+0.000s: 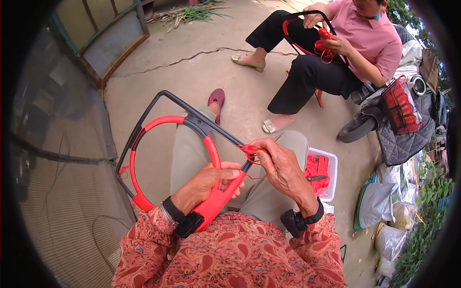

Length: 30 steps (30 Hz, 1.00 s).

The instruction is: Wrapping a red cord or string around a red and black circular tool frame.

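Across my lap lies a black frame (165,94) with a round ring inside it. Red cord is wound closely around much of the ring and along the bar nearest my body. My left hand (204,186) is closed around the red-wrapped part, with its thumb along the bar. My right hand (282,169) pinches a loose bundle of red cord (250,150) at the frame's right corner. A thin strand runs from the bar toward that hand.
Right of my knee, a white bin (333,186) holds red cord and a dark-bladed tool (317,178). Opposite sits a person (367,41) holding a similar black frame (314,12) and red cord. Mesh (72,177) stands at left; bags (378,204) lie at right.
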Each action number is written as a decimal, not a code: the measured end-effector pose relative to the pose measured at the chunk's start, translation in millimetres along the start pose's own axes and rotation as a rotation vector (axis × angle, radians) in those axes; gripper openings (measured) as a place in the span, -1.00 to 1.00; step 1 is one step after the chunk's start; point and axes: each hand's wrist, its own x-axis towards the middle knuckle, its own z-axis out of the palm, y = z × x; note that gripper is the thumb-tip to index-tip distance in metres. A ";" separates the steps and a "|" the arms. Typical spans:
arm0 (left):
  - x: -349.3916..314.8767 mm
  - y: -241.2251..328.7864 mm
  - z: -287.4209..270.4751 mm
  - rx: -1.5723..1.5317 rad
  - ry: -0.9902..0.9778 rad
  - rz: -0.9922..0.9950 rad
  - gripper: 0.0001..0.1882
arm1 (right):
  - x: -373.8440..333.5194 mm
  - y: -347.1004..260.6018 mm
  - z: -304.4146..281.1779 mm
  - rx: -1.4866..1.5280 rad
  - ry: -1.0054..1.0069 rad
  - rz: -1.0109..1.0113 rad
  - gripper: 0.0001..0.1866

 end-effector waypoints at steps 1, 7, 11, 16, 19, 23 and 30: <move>0.2 -0.5 0.1 -0.011 -0.043 -0.009 -0.55 | 5.8 -3.9 3.5 0.019 -0.092 -0.105 -0.89; -1.4 -5.1 5.8 -0.038 -0.033 0.101 -0.49 | 17.2 9.8 17.9 -0.192 -0.232 -0.197 -0.91; -8.4 2.4 12.9 -0.017 0.045 0.155 -0.53 | 23.2 5.0 18.7 -0.237 -0.260 -0.240 -0.88; 3.2 1.6 5.3 0.062 -0.004 0.078 -0.68 | 23.3 6.5 11.3 -0.246 -0.349 -0.182 -0.82; 1.1 1.4 7.9 0.037 0.057 0.084 -0.72 | 26.9 5.3 -3.2 -0.084 -0.394 -0.029 -0.66; -0.7 2.3 8.6 0.052 0.125 0.074 -0.74 | 20.5 20.6 -25.0 0.161 -0.472 0.242 -0.46; -0.8 4.2 15.1 0.067 0.130 0.069 -0.71 | 35.5 50.4 -45.6 0.509 -0.380 0.321 -0.56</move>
